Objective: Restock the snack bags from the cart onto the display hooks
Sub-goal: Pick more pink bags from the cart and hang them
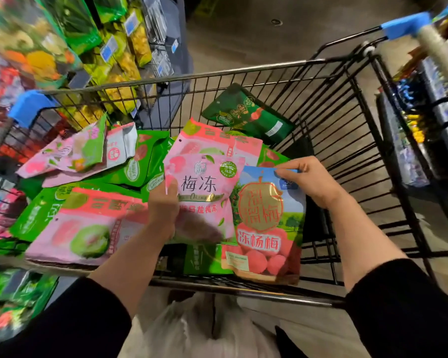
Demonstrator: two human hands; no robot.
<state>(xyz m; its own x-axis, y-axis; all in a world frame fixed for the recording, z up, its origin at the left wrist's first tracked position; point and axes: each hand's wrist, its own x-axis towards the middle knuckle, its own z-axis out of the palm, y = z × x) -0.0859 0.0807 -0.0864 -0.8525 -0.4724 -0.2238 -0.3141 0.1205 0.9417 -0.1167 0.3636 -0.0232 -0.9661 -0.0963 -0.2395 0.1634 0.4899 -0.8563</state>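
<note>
A black wire cart holds several snack bags in pink and green. My left hand grips a pink plum-jelly bag by its left edge, held above the pile. My right hand pinches the top edge of a blue bag with red fruit, which stands beside the pink one. A large pink bag lies at the cart's near left. A dark green bag leans against the far wall. Display hooks on the left carry hanging green and yellow bags.
Blue plastic corners cap the cart's rim. A second cart with a blue-capped handle and dark packs stands on the right. A white plastic bag hangs below the near rim. Brown floor stretches beyond the cart.
</note>
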